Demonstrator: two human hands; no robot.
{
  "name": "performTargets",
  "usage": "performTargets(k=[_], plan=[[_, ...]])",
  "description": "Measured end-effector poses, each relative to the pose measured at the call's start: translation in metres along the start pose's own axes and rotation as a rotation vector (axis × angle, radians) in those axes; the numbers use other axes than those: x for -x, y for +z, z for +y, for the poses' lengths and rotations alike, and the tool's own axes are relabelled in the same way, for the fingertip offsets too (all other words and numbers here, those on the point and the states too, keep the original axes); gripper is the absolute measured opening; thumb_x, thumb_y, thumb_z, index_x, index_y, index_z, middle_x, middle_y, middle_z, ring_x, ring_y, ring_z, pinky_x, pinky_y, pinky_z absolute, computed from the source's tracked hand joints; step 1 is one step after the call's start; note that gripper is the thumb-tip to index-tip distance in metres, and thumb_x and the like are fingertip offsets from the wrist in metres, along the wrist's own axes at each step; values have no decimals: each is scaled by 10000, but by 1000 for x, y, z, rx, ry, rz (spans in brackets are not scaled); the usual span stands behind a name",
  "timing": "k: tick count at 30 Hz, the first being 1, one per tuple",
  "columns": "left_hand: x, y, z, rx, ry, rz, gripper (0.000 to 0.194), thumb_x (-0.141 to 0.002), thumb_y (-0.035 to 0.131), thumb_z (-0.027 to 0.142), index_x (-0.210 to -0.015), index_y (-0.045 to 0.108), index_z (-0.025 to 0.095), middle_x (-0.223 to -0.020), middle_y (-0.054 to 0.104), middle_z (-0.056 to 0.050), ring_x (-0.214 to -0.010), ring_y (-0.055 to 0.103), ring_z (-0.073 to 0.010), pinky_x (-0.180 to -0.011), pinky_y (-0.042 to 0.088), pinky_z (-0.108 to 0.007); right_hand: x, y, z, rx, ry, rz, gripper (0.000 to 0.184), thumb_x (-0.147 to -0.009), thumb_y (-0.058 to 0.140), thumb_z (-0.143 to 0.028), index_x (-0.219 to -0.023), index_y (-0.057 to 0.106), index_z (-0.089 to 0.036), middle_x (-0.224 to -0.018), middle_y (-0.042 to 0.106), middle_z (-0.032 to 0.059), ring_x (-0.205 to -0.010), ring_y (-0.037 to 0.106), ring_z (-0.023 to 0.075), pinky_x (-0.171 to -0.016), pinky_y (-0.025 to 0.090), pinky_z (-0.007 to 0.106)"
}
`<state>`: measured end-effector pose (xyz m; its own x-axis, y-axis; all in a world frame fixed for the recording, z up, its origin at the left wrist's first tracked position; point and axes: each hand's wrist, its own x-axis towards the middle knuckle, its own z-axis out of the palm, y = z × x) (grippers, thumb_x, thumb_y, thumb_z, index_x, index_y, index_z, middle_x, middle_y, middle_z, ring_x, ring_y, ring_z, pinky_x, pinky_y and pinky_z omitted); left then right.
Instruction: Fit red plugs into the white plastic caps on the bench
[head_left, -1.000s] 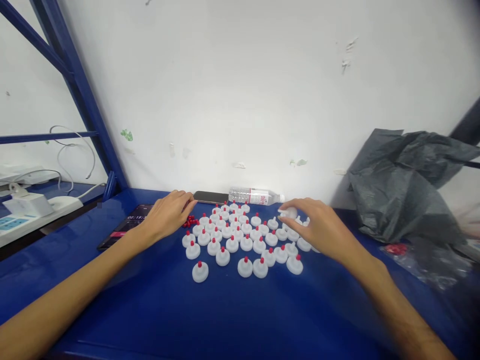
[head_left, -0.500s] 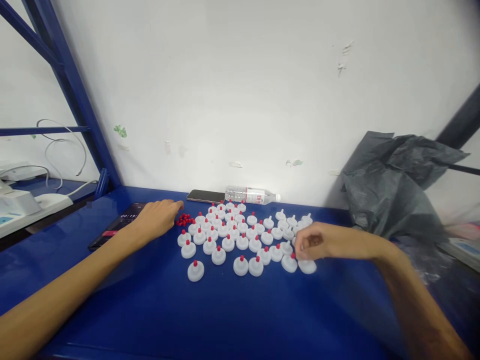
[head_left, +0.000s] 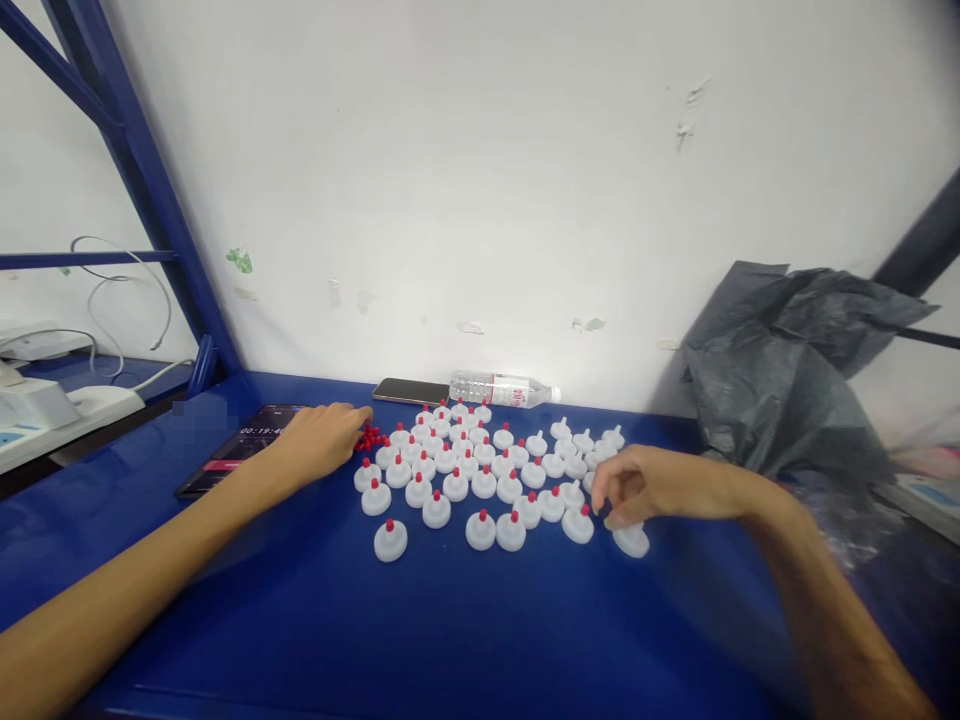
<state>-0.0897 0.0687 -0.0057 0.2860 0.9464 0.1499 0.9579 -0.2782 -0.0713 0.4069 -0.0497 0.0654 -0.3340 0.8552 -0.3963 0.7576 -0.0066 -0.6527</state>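
My right hand (head_left: pixel 637 487) is at the right end of a group of white round plastic discs with spouts. Its fingers are curled but apart, with a gap between thumb and index finger. Under the thumb lies a white disc (head_left: pixel 631 542), slightly tilted; its top is hidden by the hand. My left hand (head_left: pixel 330 440) rests palm down at a small heap of red caps (head_left: pixel 370 438). Its fingers are bent together and the tips are hidden, so what they pinch cannot be made out. Many discs, such as the capped disc (head_left: pixel 391 541), wear red caps. A few, including the bare disc (head_left: pixel 536 444), show white spouts.
A phone (head_left: pixel 240 440) with a running timer lies partly under my left forearm. Another phone (head_left: pixel 411 391) and a clear plastic bottle (head_left: pixel 504 389) lie along the wall. A grey plastic bag (head_left: pixel 787 370) hangs at right. A blue frame post (head_left: pixel 165 190) stands at left.
The disc by my right hand has shifted slightly right and towards me. The right index finger and thumb have parted more. My left hand has moved slightly right at the red caps.
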Motion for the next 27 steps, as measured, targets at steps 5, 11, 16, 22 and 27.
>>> performTargets(k=[5, 11, 16, 22, 27], plan=[[3, -12, 11, -98, -16, -113, 428, -1220, 539, 89, -1421, 896, 212, -1439, 949, -226, -1276, 939, -448, -1034, 702, -494, -5, -4, -3, 6, 1, -2, 554, -731, 1140, -606, -1072, 916, -231, -985, 896, 57, -910, 799, 256, -840, 591, 350], [9, -29, 22, -121, -45, -122, 596, -1178, 475, -13, -1575, 872, 191, -1490, 948, -234, -1366, 933, -475, -1051, 714, -525, -16, 6, -9, 20, -60, -80, 577, -702, 1153, -677, -1011, 964, -227, -926, 896, 55, -904, 755, 259, -856, 581, 372], [15, -41, 33, -50, -65, 39, 665, -1203, 436, 18, -1764, 754, 182, -1528, 945, -205, -1339, 940, -441, -1027, 709, -505, 1, 6, -22, -34, -240, 59, 545, -895, 1047, -773, -988, 921, -251, -1108, 933, 94, -1016, 812, 283, -924, 654, 419], [27, -30, 45, 130, 262, 601, 363, -1288, 501, 231, -1411, 842, 233, -1312, 969, -136, -1120, 935, -330, -828, 658, -392, -18, 46, -42, -287, -446, 287, 451, -1086, 951, -702, -1094, 767, -290, -1400, 974, 141, -1267, 925, 329, -1061, 756, 499], [46, -20, 74, 232, 567, 848, 191, -1281, 577, 267, -1325, 763, 282, -1046, 897, -31, -860, 844, -243, -682, 563, -368, -67, 105, -45, 126, -735, 625, 171, -1197, 817, -373, -1330, 892, -298, -1324, 989, 106, -1145, 942, 309, -1084, 796, 518]])
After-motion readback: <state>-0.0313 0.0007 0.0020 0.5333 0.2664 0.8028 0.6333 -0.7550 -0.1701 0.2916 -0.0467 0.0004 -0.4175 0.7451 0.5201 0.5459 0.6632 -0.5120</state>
